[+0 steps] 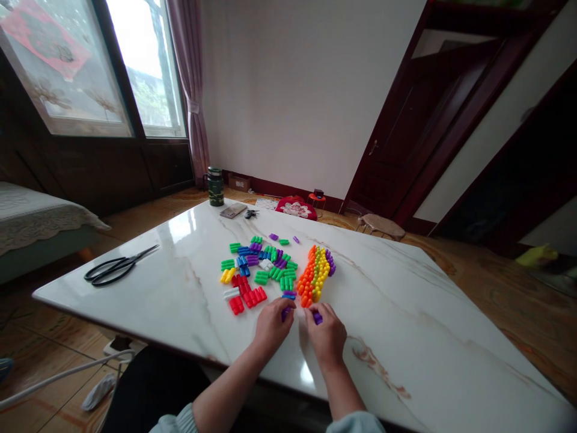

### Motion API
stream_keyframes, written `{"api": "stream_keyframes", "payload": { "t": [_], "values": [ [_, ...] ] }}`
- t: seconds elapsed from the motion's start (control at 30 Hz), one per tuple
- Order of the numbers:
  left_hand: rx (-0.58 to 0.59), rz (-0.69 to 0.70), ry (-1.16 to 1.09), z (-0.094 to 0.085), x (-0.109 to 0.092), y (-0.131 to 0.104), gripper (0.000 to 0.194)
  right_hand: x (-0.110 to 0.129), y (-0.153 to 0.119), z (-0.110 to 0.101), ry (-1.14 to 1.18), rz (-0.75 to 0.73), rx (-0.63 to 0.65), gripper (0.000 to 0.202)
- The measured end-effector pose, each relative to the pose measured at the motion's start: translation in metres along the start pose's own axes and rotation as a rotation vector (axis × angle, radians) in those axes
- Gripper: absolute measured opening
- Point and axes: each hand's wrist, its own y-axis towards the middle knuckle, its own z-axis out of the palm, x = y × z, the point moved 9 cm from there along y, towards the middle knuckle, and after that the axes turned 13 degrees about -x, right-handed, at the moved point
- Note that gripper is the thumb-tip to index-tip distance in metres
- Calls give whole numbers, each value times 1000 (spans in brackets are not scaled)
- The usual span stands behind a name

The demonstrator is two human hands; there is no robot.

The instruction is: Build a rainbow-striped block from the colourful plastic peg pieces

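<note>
My left hand (273, 328) is closed on a small purple plastic piece (285, 313) near the table's front edge. Beside it my right hand (328, 337) pinches another purple piece (318, 317); a narrow gap parts the two hands. Just beyond my fingers lies a block of joined bead-like pieces in orange (306, 279), yellow (321, 270) and purple (331, 263) rows. To its left spreads a loose pile of short ribbed pieces: green (286, 279), red (252, 296), blue (243, 264), yellow (228, 275) and white (231, 293).
The pieces lie on a white marble-patterned table (180, 300). Black-handled scissors (117, 267) rest at the left. A camouflage flask (215, 186), a phone (233, 210) and keys (251, 213) stand or lie at the far corner. A stool (382, 227) is beyond the table.
</note>
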Motion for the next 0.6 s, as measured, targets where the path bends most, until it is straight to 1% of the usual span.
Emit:
{"api": "stream_keyframes", "payload": {
  "t": [0.07,0.13,0.27,0.43,0.5,0.6],
  "values": [
    [5,9,-2,1,0,-1,21,2,-5,6,-11,-32,58,16],
    [8,8,-2,2,1,-1,21,1,-7,10,-17,-38,85,14],
    [7,4,-1,3,4,-2,20,-2,-7,15,-15,-34,102,19],
    [-4,1,3,2,5,-2,18,-2,-6,17,-22,-24,126,20],
    [-7,2,3,1,5,-2,17,0,-6,15,14,-12,119,20],
    [2,11,3,1,2,-2,17,3,-4,11,195,11,87,23]
  ]
}}
